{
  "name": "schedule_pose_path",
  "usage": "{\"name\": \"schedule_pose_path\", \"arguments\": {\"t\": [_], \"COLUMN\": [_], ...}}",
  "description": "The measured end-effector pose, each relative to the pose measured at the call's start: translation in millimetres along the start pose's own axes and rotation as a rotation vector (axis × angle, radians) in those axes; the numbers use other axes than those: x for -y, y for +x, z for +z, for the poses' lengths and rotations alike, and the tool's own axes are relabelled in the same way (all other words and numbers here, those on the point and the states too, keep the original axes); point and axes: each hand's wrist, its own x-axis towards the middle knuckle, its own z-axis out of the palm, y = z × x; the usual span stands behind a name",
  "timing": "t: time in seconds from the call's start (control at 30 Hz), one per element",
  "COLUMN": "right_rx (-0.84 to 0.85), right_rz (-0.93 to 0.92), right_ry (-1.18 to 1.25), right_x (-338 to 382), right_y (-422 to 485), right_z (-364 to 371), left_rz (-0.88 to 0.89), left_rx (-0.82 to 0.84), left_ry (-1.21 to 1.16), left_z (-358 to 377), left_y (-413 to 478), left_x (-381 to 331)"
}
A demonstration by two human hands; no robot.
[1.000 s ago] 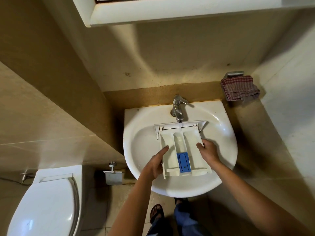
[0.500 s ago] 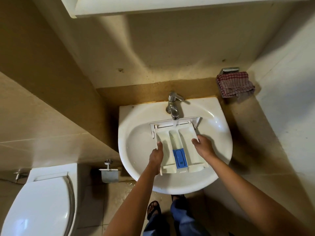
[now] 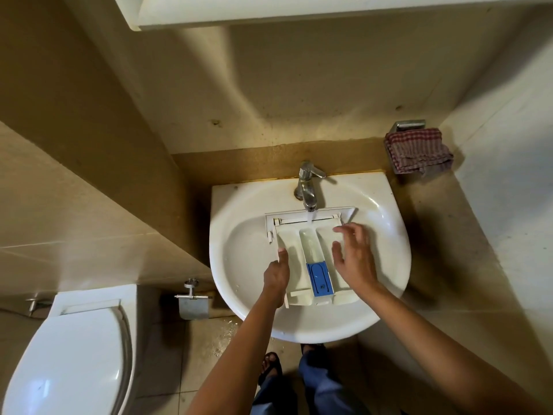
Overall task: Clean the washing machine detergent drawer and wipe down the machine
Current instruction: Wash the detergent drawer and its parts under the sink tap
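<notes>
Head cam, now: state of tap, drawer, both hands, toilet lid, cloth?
tap: running, stream falls into the drawer's middle compartment.
detergent drawer: lying open side up in the sink.
left hand: grip on the drawer's left edge.
right hand: open, fingers spread over the right compartment; contact unclear.
toilet lid: down.
checked cloth: draped on the wall holder.

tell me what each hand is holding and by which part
The left hand grips the drawer by its left side wall, thumb over the edge. The right hand is spread open over the right compartment, holding nothing.
</notes>
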Motion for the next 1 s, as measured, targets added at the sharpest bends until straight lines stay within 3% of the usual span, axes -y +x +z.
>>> {"name": "schedule_pose_path", "arguments": {"t": [0.07,0.13,0.27,0.37,0.5,0.6,0.7,0.8,1.0], "right_rx": [0.303,0.594,0.661,0.767,0.892,0.764,0.637,0.669,0.706], "right_rz": [-0.260,-0.359,-0.295,-0.208,-0.278,-0.318,-0.470,-0.487,-0.346], "right_ry": [-0.025,-0.199,-0.403,-0.346,-0.315,-0.260,-0.296,-0.371,-0.246], "right_x": [9.6,17.2,29.5,32.3,29.0,22.4,12.7,14.7,41.7], "right_y": [4.6,17.0,41.9,38.6,11.9,2.5,11.0,19.9,10.0], "right_z": [3.5,10.8,24.0,27.2,19.2,10.5,12.3,20.5,37.7], "left_rz": [0.010,0.016,0.024,-0.021,0.065,0.142,0.100,0.063,0.005], "left_rx": [-0.005,-0.018,-0.046,-0.041,-0.115,-0.123,-0.116,-0.163,-0.270], "left_ry": [0.009,0.022,0.026,-0.041,0.015,0.073,0.024,-0.029,-0.065], "left_z": [0.6,2.3,4.9,6.9,2.5,0.6,4.8,8.6,1.5], "left_y": [0.9,2.3,0.8,-1.0,-3.1,-5.6,-9.3,-14.5,-26.2], "left_x": [1.7,4.6,6.4,10.3,11.0,10.4,11.3,12.7,18.1]}}
